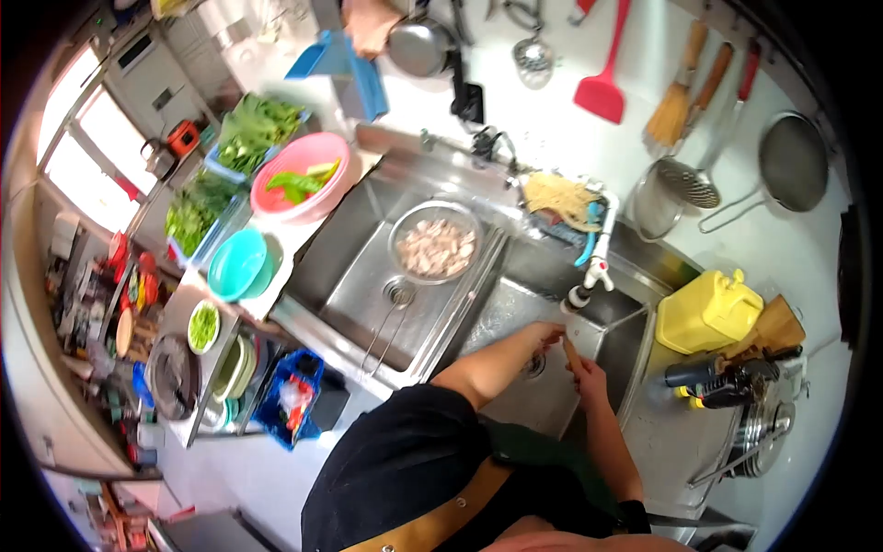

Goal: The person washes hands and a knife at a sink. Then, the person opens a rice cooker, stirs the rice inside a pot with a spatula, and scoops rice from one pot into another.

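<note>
Over the right basin of the steel sink (497, 368), my right hand (590, 379) is closed on the wooden handle of what looks like a knife (571, 352). Its pale upper part is under the white faucet (600, 262) with the dark nozzle. My left hand (549, 334) is beside that upper part, fingers pressed together; what they grip is too small to tell. In the left basin, a round metal strainer (395, 241) holds pale pink pieces of meat (436, 247).
A yellow jug (706, 311) and dark bottles (727, 386) stand right of the sink. To the left are a pink bowl (276, 213), a turquoise bowl (241, 265) and leafy greens (258, 129). Utensils, including a red spatula (602, 95), hang on the wall.
</note>
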A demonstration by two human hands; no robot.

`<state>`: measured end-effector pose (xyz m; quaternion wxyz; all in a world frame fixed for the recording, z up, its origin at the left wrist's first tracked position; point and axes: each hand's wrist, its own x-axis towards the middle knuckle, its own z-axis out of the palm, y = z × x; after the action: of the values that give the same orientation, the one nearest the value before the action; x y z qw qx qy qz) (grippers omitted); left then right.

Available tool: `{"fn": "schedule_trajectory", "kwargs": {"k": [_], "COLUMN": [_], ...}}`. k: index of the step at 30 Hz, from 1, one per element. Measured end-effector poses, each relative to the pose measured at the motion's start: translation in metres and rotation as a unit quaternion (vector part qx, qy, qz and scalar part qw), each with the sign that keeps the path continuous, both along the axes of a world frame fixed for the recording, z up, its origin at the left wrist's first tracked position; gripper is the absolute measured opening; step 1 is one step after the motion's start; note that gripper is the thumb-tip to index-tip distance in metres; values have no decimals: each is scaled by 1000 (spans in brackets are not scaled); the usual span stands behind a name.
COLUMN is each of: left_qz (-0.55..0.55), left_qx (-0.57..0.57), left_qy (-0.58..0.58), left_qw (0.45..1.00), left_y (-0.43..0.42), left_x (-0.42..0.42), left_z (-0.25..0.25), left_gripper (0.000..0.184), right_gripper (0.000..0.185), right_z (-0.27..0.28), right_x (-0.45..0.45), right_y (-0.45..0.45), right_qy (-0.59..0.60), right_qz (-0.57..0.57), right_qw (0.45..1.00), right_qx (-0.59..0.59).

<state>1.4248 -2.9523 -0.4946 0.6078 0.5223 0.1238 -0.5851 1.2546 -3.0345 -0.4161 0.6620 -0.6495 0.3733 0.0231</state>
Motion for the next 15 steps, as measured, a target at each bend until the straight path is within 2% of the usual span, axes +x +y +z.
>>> {"fn": "schedule_trajectory", "kwargs": {"k": [2, 3, 4, 5, 7, 10, 11, 14, 15], "left_qz": [59, 124, 184, 149, 222, 109, 69, -77, -29], "left_qx": [-62, -112, -163, -113, -35, -34, 22, -31, -23], "left_qy": [-13, 14, 43, 43, 43, -27, -62, -206, -222], "left_qw": [996, 986, 968, 981, 974, 993, 995, 975, 974], "left_y": [-18, -26, -31, -30, -44, -58, -44, -34, -35], "left_x": [19, 17, 28, 28, 33, 34, 19, 7, -4], "left_z": [-84, -102, -104, -62, -82, -85, -29, 1, 7], "left_gripper": [11, 11, 13, 19, 15, 20, 28, 26, 23], "right_gripper": [29, 30, 29, 28, 22, 18, 18, 23, 25], "right_z": [3, 1, 8, 21, 52, 111, 143, 248, 288], "right_x": [-25, -40, -54, -68, -89, -107, -108, -100, -93], "right_y": [-10, -15, -16, -16, -15, -13, -10, -3, -2], "right_qy": [-11, -21, -46, -71, -83, -136, -170, -262, -328], "right_qz": [12, 10, -1, -7, -27, -52, -42, -23, 4], "right_qw": [999, 998, 998, 997, 995, 985, 977, 931, 896], "right_qx": [-37, -50, -39, -27, -45, -95, -122, -254, -299]}}
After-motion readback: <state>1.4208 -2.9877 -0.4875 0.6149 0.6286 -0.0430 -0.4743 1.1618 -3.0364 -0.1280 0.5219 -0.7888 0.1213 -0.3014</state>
